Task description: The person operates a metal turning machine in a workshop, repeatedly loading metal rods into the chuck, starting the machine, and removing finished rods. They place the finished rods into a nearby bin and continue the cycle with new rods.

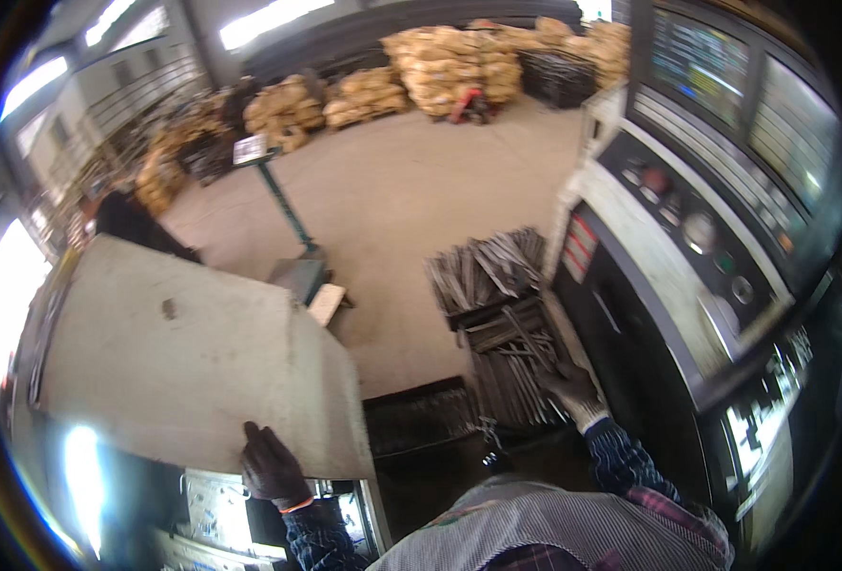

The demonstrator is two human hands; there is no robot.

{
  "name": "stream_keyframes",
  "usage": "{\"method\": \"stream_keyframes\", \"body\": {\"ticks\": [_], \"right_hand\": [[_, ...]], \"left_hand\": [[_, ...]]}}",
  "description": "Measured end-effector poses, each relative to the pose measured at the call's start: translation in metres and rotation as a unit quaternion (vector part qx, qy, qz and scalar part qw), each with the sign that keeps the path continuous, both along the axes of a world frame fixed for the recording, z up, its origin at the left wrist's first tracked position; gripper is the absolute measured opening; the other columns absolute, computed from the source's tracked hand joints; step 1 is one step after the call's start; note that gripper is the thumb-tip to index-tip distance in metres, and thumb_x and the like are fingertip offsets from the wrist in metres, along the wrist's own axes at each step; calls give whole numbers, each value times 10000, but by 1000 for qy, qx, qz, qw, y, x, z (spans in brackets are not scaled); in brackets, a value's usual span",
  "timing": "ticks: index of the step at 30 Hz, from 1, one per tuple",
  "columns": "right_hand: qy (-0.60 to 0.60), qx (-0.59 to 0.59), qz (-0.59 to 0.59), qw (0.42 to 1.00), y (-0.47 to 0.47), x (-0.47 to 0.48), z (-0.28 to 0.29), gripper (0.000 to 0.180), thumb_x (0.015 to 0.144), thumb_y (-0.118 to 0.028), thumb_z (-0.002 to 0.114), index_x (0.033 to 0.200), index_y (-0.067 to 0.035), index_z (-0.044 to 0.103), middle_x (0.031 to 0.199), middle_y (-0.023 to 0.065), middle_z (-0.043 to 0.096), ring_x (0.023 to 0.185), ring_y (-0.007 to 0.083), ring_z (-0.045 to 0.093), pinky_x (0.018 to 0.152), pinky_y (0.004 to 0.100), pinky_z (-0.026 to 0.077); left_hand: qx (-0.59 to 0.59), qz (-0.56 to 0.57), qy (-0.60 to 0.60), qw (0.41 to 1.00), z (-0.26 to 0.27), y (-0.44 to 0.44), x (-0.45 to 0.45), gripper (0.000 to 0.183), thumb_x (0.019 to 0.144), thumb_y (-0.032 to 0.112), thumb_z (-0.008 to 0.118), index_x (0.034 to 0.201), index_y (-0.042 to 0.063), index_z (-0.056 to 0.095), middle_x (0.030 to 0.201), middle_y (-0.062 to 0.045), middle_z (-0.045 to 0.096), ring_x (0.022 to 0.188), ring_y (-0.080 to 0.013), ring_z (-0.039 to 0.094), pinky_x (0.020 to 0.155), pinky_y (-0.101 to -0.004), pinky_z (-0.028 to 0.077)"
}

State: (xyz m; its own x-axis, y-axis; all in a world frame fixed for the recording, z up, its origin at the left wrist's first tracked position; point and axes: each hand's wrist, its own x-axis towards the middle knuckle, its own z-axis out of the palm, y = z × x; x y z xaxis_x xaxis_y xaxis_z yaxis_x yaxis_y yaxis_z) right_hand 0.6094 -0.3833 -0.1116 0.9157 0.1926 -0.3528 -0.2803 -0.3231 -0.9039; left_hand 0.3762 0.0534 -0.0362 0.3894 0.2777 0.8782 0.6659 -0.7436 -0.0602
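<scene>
Gloved in a dark work glove, my left hand (272, 467) rests at the lower edge of a large pale metal machine panel (200, 357), with no object seen in it. My right hand (571, 389), in a dark glove with a light cuff, is over a crate of metal bars (503, 382) at the foot of the control cabinet. One long metal bar (524, 335) slants up and left from its fingers, and the hand appears closed around the bar's lower end. Behind that crate lies another stack of metal bars (489, 268).
A machine control panel (692, 228) with a screen and knobs stands at right. A green platform scale (300, 275) is on the floor ahead. Filled yellow sacks (457, 68) and a red pallet jack (472, 107) are farther back. A dark tray (421, 417) lies between my hands.
</scene>
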Motion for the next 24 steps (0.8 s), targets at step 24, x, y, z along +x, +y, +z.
{"method": "stream_keyframes", "body": {"ticks": [24], "right_hand": [[-254,-274,-76,925,-155,-242,137,322,903,-425,710,1091,-165,739,946,96,739,861,274,719,713,361,563]], "left_hand": [[-331,-407,-125,842,53,-158,31,329,1014,210,622,1180,-70,677,1118,-232,709,998,-343,688,868,-410,558]]}}
